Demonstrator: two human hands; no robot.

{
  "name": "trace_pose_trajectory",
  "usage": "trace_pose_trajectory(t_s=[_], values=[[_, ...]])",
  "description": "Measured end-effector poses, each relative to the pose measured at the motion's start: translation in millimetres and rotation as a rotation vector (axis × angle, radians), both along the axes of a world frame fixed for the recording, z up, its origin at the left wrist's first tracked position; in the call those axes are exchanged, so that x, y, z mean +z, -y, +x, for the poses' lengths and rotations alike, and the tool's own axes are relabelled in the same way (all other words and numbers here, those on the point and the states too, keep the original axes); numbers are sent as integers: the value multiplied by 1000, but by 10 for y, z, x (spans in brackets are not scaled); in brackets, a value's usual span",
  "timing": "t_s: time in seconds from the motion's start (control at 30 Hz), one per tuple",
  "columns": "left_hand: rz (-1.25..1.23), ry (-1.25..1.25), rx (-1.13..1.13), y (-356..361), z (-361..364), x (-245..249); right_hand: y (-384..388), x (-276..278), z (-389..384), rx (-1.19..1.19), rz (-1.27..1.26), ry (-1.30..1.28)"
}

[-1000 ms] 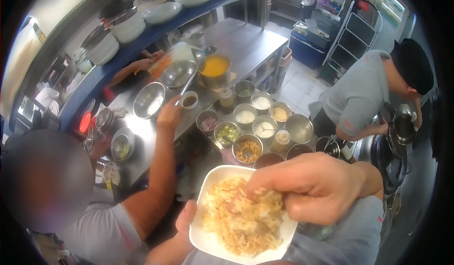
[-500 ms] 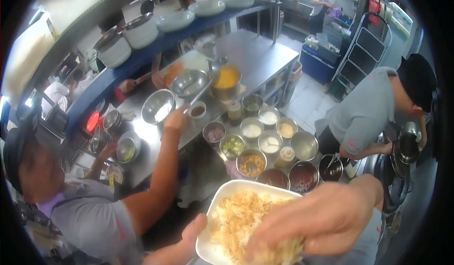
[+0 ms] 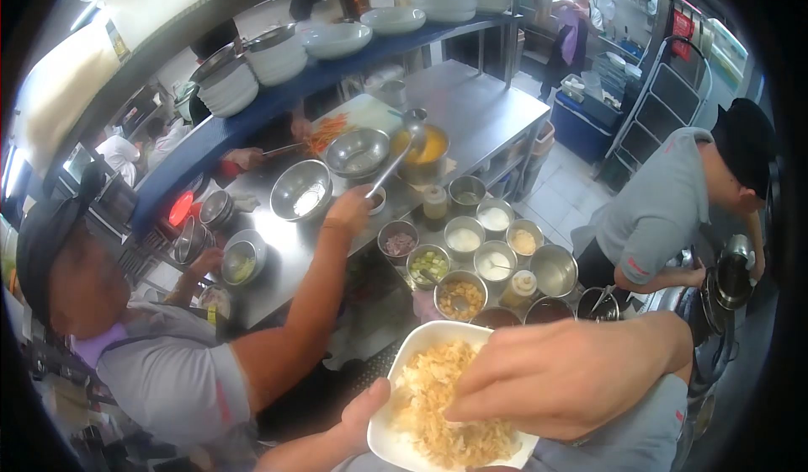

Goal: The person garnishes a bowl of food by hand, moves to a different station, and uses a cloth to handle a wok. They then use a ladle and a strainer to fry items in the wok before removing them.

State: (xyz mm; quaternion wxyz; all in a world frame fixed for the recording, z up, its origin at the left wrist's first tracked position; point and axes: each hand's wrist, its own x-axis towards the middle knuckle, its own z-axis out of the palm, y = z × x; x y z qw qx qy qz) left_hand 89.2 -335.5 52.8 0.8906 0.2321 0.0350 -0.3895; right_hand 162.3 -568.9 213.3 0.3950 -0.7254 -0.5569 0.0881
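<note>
A white squarish bowl (image 3: 383,434) at the bottom centre holds pale golden shredded flakes (image 3: 438,388). My left hand (image 3: 362,417) grips the bowl at its left side, the thumb on the rim and the other fingers hidden beneath. Over the right half of the bowl is my right hand (image 3: 564,375), its bent fingertips pressed together in the flakes; whatever they pinch is hidden. Just beyond the bowl stand metal tubs, among them one of golden cubes (image 3: 460,300) and one of chopped green pieces (image 3: 428,265).
At the left a co-worker (image 3: 168,371) holds a ladle (image 3: 396,167) by an orange pot (image 3: 433,148) and a metal bowl (image 3: 242,257). Another co-worker (image 3: 656,211) handles pans (image 3: 730,282) at right. A shelf (image 3: 337,55) with stacked plates crosses above the steel table (image 3: 480,106).
The view has shifted, so the bowl and tubs sit further right. My right hand's fingers have drawn in and up, showing more flakes. The left co-worker's ladle now reaches over the orange pot.
</note>
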Motion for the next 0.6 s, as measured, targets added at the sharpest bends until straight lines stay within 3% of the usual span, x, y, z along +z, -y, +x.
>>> trace_pose_trajectory(t_s=[0.03,0.17,0.3,0.47,0.6], values=[[7,-3,8,-20,-7,3,-28,-87,25,66,-7,97],[51,-1,62,-106,3,-30,65,-75,31,43,86,7],[-16,12,67,-114,-1,-23,-72,-86,61,166,10,153],[-272,-98,15,-124,-79,-142,-74,59,-71,86,111,338],[-54,-26,51,-147,-56,-104,-18,-151,-39,44,118,337]])
